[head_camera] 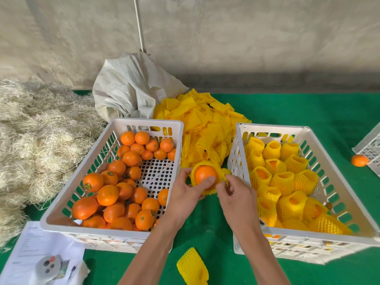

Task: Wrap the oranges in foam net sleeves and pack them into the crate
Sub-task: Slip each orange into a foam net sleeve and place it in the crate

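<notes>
Between the two crates my left hand (188, 191) holds an orange (203, 173) partly inside a yellow foam net sleeve (205, 191), thumb pressing on the fruit. My right hand (236, 194) pinches the sleeve's right edge. The left white crate (115, 128) holds several bare oranges (108, 194). The right white crate (273, 129) holds several oranges wrapped in yellow sleeves (283, 182). A heap of loose sleeves (205, 120) lies behind, between the crates.
A single sleeve (192, 266) lies on the green cloth (308, 108) near me. A stray orange (359, 160) sits beside another white crate (370, 147) at far right. Straw (39, 130) is piled left, a white sack (129, 87) behind, papers (39, 256) bottom left.
</notes>
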Available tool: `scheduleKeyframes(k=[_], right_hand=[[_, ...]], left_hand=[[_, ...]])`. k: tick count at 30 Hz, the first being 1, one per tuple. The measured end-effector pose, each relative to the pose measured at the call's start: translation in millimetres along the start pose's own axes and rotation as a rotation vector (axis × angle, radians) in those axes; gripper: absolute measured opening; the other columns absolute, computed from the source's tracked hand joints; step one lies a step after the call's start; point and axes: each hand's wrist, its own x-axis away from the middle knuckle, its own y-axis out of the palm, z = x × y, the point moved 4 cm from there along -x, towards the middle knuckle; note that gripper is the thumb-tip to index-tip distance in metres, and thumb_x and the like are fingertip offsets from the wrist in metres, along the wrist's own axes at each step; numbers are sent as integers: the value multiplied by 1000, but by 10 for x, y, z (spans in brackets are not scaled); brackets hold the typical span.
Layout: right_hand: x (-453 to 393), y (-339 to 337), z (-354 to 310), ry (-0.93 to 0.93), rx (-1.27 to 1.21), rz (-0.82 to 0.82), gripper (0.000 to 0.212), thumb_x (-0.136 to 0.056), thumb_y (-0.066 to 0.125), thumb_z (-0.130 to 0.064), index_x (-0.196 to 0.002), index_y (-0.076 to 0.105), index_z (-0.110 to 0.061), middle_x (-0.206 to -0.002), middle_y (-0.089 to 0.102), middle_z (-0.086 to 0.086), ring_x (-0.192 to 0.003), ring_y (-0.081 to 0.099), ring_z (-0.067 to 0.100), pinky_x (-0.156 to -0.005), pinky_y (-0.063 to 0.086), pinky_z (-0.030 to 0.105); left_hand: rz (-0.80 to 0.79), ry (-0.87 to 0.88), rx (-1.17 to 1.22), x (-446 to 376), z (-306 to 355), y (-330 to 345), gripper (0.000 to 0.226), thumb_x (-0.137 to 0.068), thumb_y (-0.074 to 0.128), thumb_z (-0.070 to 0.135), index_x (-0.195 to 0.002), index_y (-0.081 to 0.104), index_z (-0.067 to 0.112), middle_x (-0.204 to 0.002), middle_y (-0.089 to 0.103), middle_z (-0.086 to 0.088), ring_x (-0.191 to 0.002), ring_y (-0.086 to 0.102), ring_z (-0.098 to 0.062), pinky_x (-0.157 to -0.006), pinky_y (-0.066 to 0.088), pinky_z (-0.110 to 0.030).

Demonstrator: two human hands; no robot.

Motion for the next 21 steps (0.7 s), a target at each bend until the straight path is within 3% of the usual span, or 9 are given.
scheduleKeyframes(k=[4, 6, 7, 9, 12, 14, 16, 18, 21], right_hand=[[15, -167, -196, -118, -23, 55, 22, -94, 67, -15, -76, 56, -20, -67, 51, -10, -60, 50, 7, -56, 34, 16], [5, -276, -214, -127, -40, 77, 7, -94, 66, -25, -88, 63, -22, -77, 57, -13, -68, 54, 4, -61, 40, 14], [-19, -329, -190, -106, -21, 51, 13, -94, 62, -34, -103, 66, -25, -92, 61, -13, -78, 58, 3, -66, 45, 16], [-82, -425, -81, -91, 43, -32, 45, -89, 53, -47, -133, 53, -35, -126, 54, -18, -102, 57, 2, -77, 50, 20], [-164, -499, 81, -97, 93, -175, 72, -85, 62, -46, -149, 29, -42, -151, 34, -21, -132, 47, 7, -95, 53, 34], [-234, -524, 229, -78, 151, -191, 82, -86, 71, -49, -153, 25, -39, -156, 33, -15, -138, 43, 13, -101, 52, 40], [-326, -603, 388, -3, 158, -133, 88, -84, 76, -50, -154, 26, -35, -155, 35, -9, -135, 46, 20, -96, 53, 43], [-409, -748, 555, 56, 133, -40, 88, -82, 79, -51, -153, 31, -30, -150, 40, -3, -130, 49, 22, -92, 50, 39], [-517, -956, 790, 104, 191, 35, 86, -80, 76, -57, -150, 36, -26, -145, 45, -1, -128, 49, 23, -89, 44, 35]], left_hand=[[212, 217, -86, 46, 116, 94, 51, -78, 89, 38, -118, 62, 23, -109, 71, 4, -94, 72, -9, -78, 60, -26], [219, 215, -89, 51, 151, 166, 62, -74, 87, 49, -122, 61, 22, -110, 72, 3, -95, 72, -11, -78, 60, -27], [197, 192, -81, 34, 158, 209, 63, -74, 85, 51, -123, 62, 21, -111, 72, 0, -96, 73, -15, -80, 62, -33], [104, 151, -61, -14, 180, 334, 52, -82, 83, 44, -124, 65, 19, -113, 74, -5, -98, 74, -22, -82, 64, -41], [24, 193, -146, -68, 222, 565, 29, -94, 74, 35, -118, 73, 19, -104, 78, 1, -95, 74, -16, -78, 61, -27], [-49, 186, -167, -99, 223, 753, 23, -99, 67, 35, -116, 75, 21, -101, 78, 7, -94, 73, -10, -77, 58, -20], [-187, 145, -172, -132, 229, 950, 27, -105, 56, 35, -120, 73, 21, -104, 78, 8, -97, 73, -10, -84, 59, -23], [-309, 105, -166, -147, 229, 1107, 31, -110, 43, 32, -124, 69, 27, -107, 78, 10, -97, 74, -10, -90, 60, -29], [-360, 76, -212, -178, 231, 1293, 29, -112, 36, 17, -126, 56, 31, -112, 72, 10, -95, 73, -13, -83, 61, -27]])
